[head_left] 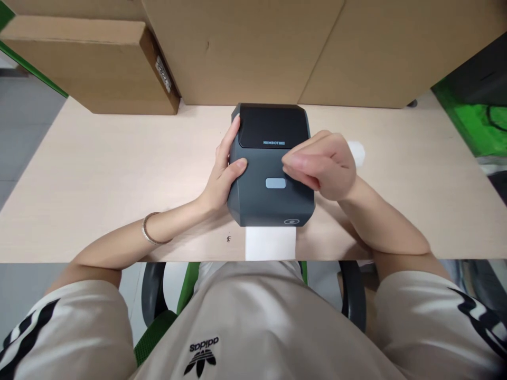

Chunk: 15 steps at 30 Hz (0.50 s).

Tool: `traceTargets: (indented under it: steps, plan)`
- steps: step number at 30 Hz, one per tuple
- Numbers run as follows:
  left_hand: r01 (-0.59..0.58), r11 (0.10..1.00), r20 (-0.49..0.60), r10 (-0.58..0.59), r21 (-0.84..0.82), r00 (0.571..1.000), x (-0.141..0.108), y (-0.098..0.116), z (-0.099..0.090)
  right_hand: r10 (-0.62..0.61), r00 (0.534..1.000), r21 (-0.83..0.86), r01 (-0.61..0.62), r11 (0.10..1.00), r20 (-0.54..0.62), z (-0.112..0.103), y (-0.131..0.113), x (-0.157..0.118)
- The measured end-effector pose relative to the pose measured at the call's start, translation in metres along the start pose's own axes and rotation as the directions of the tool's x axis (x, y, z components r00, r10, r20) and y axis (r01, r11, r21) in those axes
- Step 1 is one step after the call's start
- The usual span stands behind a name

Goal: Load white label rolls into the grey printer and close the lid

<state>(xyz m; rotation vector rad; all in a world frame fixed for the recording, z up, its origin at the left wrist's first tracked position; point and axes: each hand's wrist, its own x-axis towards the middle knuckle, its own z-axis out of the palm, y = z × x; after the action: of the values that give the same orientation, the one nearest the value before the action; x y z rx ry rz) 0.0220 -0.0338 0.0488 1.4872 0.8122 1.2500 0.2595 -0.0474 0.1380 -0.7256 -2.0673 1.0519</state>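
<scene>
A dark grey label printer [273, 203] marked NIIMBOT stands on the table in front of me, with a glossy black panel at its far end and a pale blue button in the middle. My left hand [225, 171] grips its left side, thumb on the top and fingers along the edge. Over the right part of the lid, my right hand [322, 163] is closed with its fingertips pinched together; anything inside them is hidden. White paper [270, 244] extends from under the printer's near side toward the table edge.
Large cardboard sheets or boxes [253, 53] line the table's back edge. A flat cardboard box [91, 74] stands at the back left. Behind my right wrist, a white rounded piece [357, 153] partly shows. A small dark mark [228, 239] lies on the light wooden table [158, 158].
</scene>
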Motion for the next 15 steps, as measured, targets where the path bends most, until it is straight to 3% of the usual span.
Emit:
traceTargets:
  steps: [2, 4, 8, 12, 15]
  plan:
    - [0.042, 0.997, 0.022, -0.041, -0.062, 0.999, 0.001, -0.005, 0.000, 0.006, 1.000, -0.037, -0.005, 0.999, 0.029, -0.006, -0.003, 0.000]
    - [0.111, 0.987, 0.007, -0.111, -0.119, 0.994, 0.002, -0.011, -0.001, 0.035, 0.998, -0.213, -0.022, 0.977, 0.055, -0.013, -0.011, -0.003]
    - [0.198, 0.973, -0.140, -0.214, -0.121, 0.967, 0.006, -0.021, -0.006, 0.093, 0.991, -0.569, -0.022, 0.822, 0.096, -0.027, -0.029, -0.017]
    - [0.218, 0.967, -0.210, -0.242, -0.129, 0.947, 0.012, -0.027, -0.011, 0.034, 0.987, -0.680, 0.085, 0.728, 0.160, -0.030, -0.039, -0.028]
    - [0.230, 0.961, -0.222, -0.259, -0.152, 0.940, 0.014, -0.030, -0.011, 0.091, 0.980, -0.715, 0.065, 0.697, 0.177, -0.026, -0.043, -0.032]
